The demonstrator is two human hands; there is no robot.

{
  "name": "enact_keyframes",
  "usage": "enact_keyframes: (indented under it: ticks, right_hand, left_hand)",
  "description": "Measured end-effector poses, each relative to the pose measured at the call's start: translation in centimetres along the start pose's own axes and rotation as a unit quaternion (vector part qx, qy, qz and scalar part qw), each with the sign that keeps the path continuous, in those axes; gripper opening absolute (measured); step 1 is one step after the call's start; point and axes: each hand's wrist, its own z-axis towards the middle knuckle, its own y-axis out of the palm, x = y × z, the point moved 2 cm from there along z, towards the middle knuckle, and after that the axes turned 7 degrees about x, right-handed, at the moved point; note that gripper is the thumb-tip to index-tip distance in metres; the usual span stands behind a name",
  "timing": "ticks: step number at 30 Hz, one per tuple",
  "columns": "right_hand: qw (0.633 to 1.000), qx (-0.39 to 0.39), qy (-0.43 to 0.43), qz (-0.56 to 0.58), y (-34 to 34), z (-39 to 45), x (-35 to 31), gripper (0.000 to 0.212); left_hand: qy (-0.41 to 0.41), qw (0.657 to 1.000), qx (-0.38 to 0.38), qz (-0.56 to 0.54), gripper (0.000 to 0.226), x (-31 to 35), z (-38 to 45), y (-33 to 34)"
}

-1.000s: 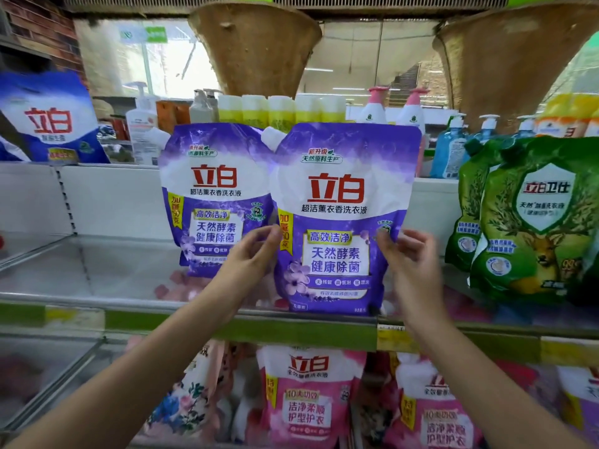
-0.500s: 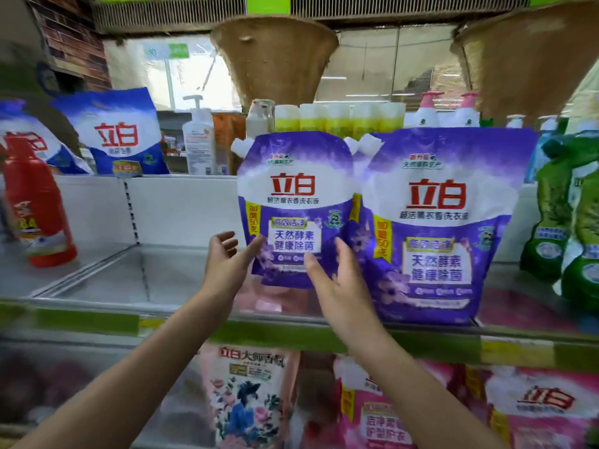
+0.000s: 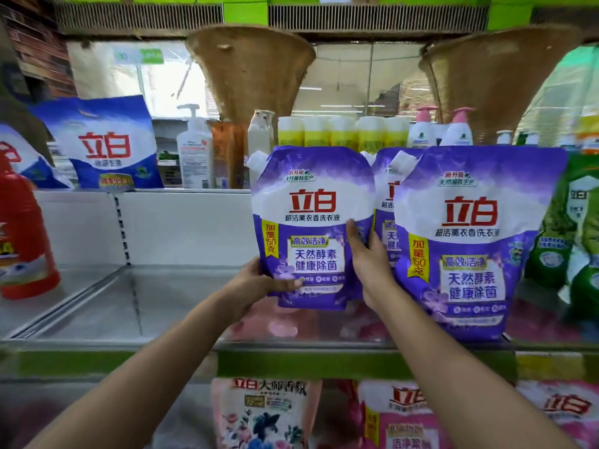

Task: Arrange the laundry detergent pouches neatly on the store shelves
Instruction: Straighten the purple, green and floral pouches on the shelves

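Observation:
A purple detergent pouch (image 3: 308, 222) stands upright, lifted a little above the glass shelf (image 3: 162, 306). My left hand (image 3: 259, 283) grips its lower left corner, thumb across the front. My right hand (image 3: 366, 254) holds its right edge, fingers wrapped behind. A second purple pouch (image 3: 470, 241) stands on the shelf to the right, nearer the front. Between them a third purple pouch (image 3: 384, 196) shows only a strip, mostly hidden.
Green pouches (image 3: 570, 241) stand at the far right. A red bottle (image 3: 22, 241) sits at the left, blue bags (image 3: 103, 144) and pump bottles (image 3: 194, 150) behind the white back panel. Pink pouches (image 3: 402, 416) fill the shelf below. Bare glass lies left of my hands.
Both hands have closed on the left purple pouch and raised it slightly off the shelf. The view has shifted a little left and closer.

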Motion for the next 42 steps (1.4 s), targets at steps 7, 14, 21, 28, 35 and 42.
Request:
enact_keyframes:
  ticks: [7, 14, 21, 28, 35, 42]
  right_hand:
    - [1.000, 0.004, -0.012, -0.025, -0.8, -1.9, -1.0, 0.036]
    - [0.999, -0.011, -0.018, -0.043, -1.7, -3.8, -1.2, 0.036]
    - [0.997, -0.014, 0.000, -0.072, -3.0, -5.4, -1.5, 0.108]
    - [0.995, -0.023, 0.022, -0.097, -3.1, -6.6, -2.7, 0.098]
    - [0.995, 0.035, -0.023, -0.092, -4.7, -10.6, -0.8, 0.052]
    - [0.990, 0.070, -0.109, -0.053, -5.6, -17.7, 3.1, 0.014]
  left_hand:
    - [0.017, 1.000, 0.021, 0.010, 0.048, 0.3, -1.5, -0.6]
    - [0.029, 0.999, 0.017, 0.037, 0.043, 0.6, -4.4, -0.4]
    - [0.055, 0.997, -0.003, 0.061, 0.040, 0.9, -6.5, -0.1]
    - [0.064, 0.996, -0.025, 0.061, 0.046, 1.1, -7.2, -0.3]
    - [0.188, 0.960, 0.183, 0.096, 0.061, -0.7, -11.2, -3.0]
    - [0.202, 0.959, 0.156, 0.120, 0.013, -7.9, -18.2, -3.2]
